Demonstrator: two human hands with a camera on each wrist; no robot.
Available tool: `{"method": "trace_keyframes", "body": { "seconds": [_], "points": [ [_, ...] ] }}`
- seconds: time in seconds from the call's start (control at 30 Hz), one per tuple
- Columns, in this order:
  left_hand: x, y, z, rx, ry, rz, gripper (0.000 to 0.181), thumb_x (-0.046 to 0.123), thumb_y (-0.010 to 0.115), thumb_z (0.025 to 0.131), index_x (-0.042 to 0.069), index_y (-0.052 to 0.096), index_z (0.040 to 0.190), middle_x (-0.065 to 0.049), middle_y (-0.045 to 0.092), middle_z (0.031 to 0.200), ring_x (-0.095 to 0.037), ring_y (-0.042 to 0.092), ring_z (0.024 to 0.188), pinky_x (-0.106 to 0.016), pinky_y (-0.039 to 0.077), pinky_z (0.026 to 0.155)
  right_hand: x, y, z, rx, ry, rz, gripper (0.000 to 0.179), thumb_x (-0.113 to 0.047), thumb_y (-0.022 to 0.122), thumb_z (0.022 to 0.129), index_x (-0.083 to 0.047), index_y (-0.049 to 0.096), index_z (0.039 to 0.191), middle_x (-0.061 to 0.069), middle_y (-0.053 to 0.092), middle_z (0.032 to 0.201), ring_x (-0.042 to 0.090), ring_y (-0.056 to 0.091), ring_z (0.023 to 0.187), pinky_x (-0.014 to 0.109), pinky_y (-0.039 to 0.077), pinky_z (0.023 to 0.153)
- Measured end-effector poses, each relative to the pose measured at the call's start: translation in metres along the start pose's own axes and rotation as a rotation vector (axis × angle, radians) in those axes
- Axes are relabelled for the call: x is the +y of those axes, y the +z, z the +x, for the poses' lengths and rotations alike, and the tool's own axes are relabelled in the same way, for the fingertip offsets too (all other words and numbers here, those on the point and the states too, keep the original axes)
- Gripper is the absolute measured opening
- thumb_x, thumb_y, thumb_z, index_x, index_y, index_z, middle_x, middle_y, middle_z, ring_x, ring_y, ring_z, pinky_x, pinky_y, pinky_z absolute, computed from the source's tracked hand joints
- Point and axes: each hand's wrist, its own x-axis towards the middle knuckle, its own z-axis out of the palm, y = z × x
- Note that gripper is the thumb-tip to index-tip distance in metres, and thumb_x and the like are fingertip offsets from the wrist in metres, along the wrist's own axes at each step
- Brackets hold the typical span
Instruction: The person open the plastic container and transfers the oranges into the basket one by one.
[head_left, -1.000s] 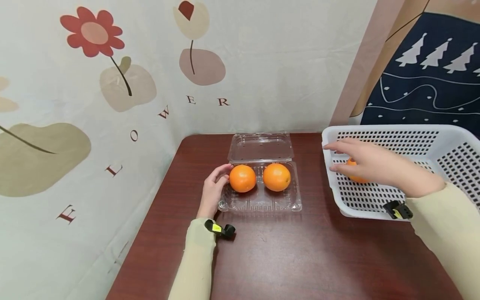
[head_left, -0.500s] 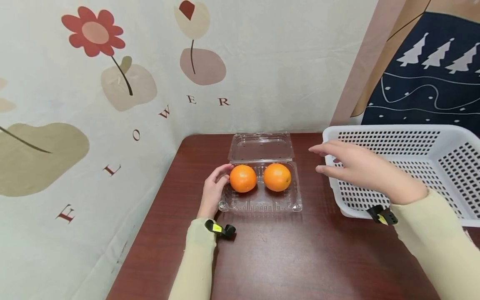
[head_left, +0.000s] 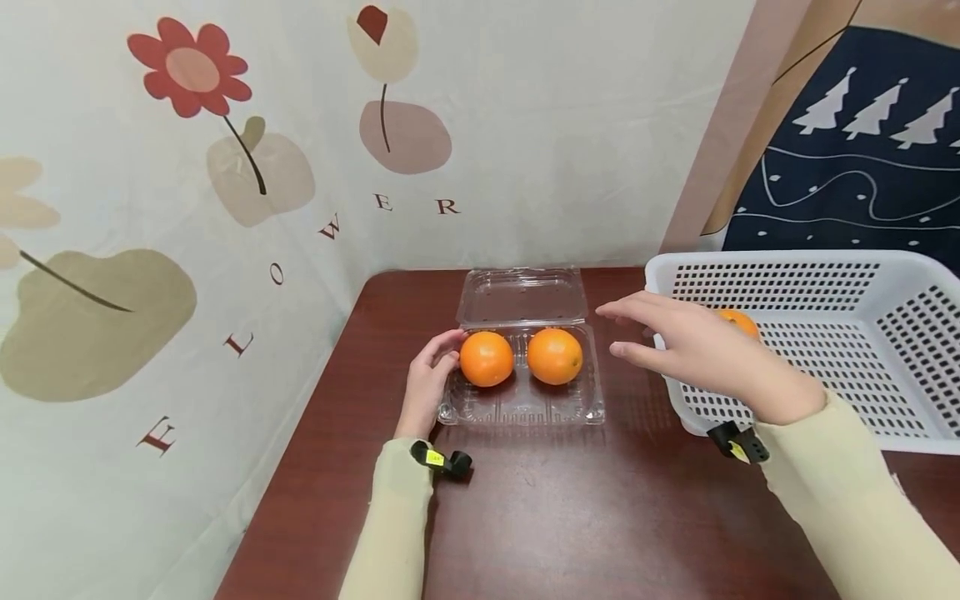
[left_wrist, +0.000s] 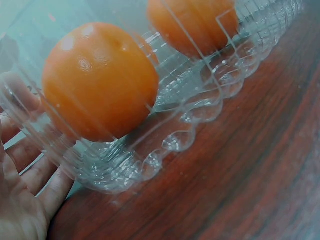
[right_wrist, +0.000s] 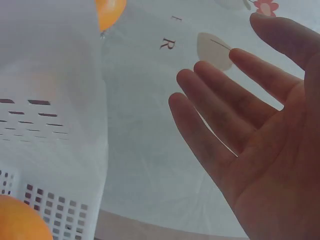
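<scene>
In the head view a clear plastic clamshell container (head_left: 517,404) lies with its lid (head_left: 522,296) folded back. Two oranges, a left one (head_left: 486,359) and a right one (head_left: 555,357), sit in its rear half. My left hand (head_left: 426,383) rests at the container's left side; the left wrist view shows its fingers (left_wrist: 37,172) fairly straight along the outer wall. Over the near-left rim of a white basket (head_left: 847,333) my right hand (head_left: 690,346) hovers, holding nothing. Its fingers (right_wrist: 220,117) are extended and spread. Behind that hand an orange (head_left: 741,322) in the basket is partly hidden.
A dark red-brown wooden table (head_left: 570,517) carries everything. A printed cloth (head_left: 555,167) with flowers and letters hangs behind it and on the left. To the right is a navy panel (head_left: 862,183) with white trees. The basket stands right of the container.
My right hand has moved left, from above the basket to its left rim. The orange in the basket has come into view behind the hand, farther right. My left hand stays put.
</scene>
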Motion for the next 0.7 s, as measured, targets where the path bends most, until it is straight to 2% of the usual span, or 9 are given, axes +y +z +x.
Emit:
{"method": "trace_keyframes", "body": {
  "seconds": [0.13, 0.3, 0.43, 0.53, 0.7],
  "points": [
    [0.002, 0.0, 0.0, -0.003, -0.017, -0.003, 0.028, 0.014, 0.049, 0.091, 0.018, 0.057, 0.118, 0.002, 0.055, 0.12, -0.012, 0.05, 0.11, -0.026, 0.042, 0.09, -0.002, 0.001, -0.001, 0.004, -0.014, 0.007, 0.046, -0.037, 0.058, 0.084, -0.019, 0.05, 0.125, -0.004, 0.051, 0.121, 0.016, 0.048, 0.109, 0.039, 0.041, 0.089],
    [0.013, 0.003, -0.004, -0.014, -0.025, -0.009, 0.03, 0.008, 0.047, 0.09, 0.01, 0.055, 0.12, -0.002, 0.055, 0.12, -0.015, 0.05, 0.11, -0.026, 0.043, 0.088, -0.004, 0.005, -0.002, -0.029, 0.002, 0.015, 0.048, -0.042, 0.056, 0.085, -0.019, 0.049, 0.127, -0.002, 0.051, 0.122, 0.018, 0.048, 0.111, 0.041, 0.041, 0.09],
    [0.02, 0.006, -0.008, -0.01, -0.012, -0.002, 0.032, 0.005, 0.046, 0.09, 0.006, 0.054, 0.12, -0.006, 0.054, 0.121, -0.017, 0.05, 0.109, -0.025, 0.044, 0.086, -0.004, 0.008, -0.002, -0.02, -0.019, 0.01, 0.049, -0.043, 0.055, 0.084, -0.018, 0.05, 0.126, -0.002, 0.052, 0.121, 0.018, 0.049, 0.11, 0.041, 0.041, 0.089],
    [0.021, 0.006, -0.008, -0.008, -0.017, 0.0, 0.032, 0.005, 0.046, 0.09, 0.006, 0.054, 0.12, -0.005, 0.054, 0.12, -0.016, 0.051, 0.109, -0.025, 0.044, 0.086, -0.005, 0.01, -0.003, -0.007, -0.046, 0.024, 0.048, -0.044, 0.056, 0.084, -0.019, 0.05, 0.125, -0.002, 0.053, 0.12, 0.016, 0.049, 0.109, 0.04, 0.041, 0.089],
    [0.023, 0.005, -0.009, -0.01, -0.018, 0.003, 0.031, 0.006, 0.047, 0.09, 0.007, 0.054, 0.12, -0.004, 0.055, 0.12, -0.015, 0.051, 0.109, -0.025, 0.043, 0.087, -0.008, 0.015, -0.005, -0.012, -0.04, 0.083, 0.051, -0.043, 0.056, 0.084, -0.02, 0.047, 0.128, -0.002, 0.053, 0.119, 0.016, 0.049, 0.109, 0.039, 0.041, 0.09]
  ]
}}
